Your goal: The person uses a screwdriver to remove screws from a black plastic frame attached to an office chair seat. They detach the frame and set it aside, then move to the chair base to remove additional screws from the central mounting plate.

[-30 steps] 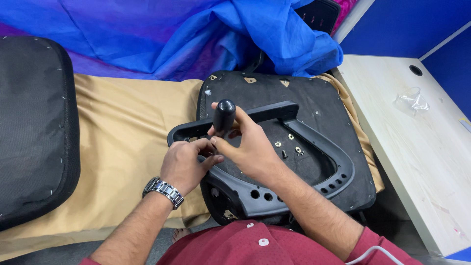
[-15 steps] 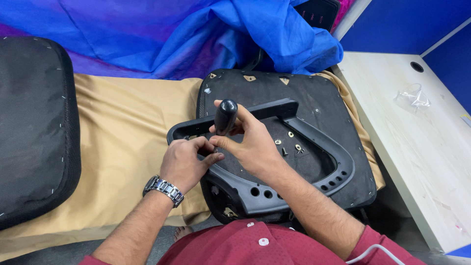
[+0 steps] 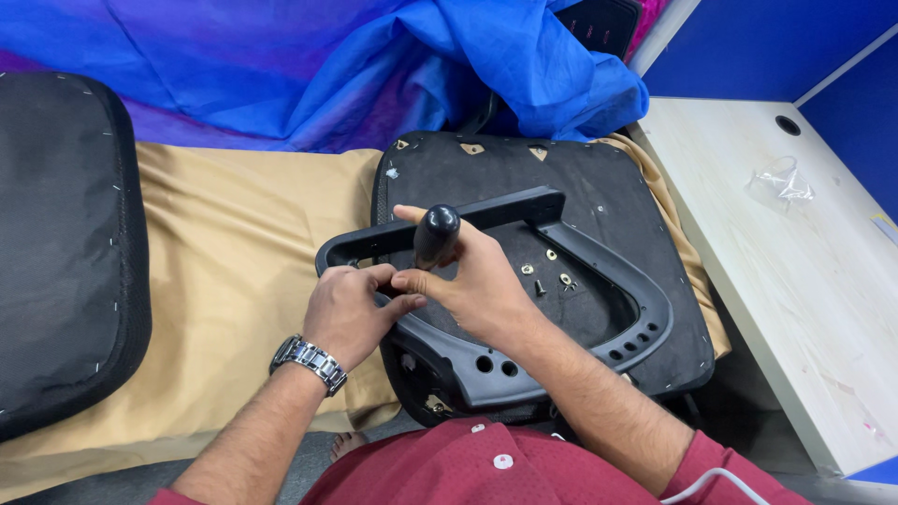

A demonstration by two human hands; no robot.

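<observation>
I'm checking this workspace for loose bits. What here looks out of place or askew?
A few small screws and washers lie loose on the upturned black seat base, inside the armrest frame. A crumpled clear plastic bag sits alone on the pale desk. Nothing looks damaged.

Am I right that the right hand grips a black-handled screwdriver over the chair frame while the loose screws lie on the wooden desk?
Not quite: the head view shows the screws lying on the black seat base, inside the chair frame. The right hand does grip the screwdriver.
</observation>
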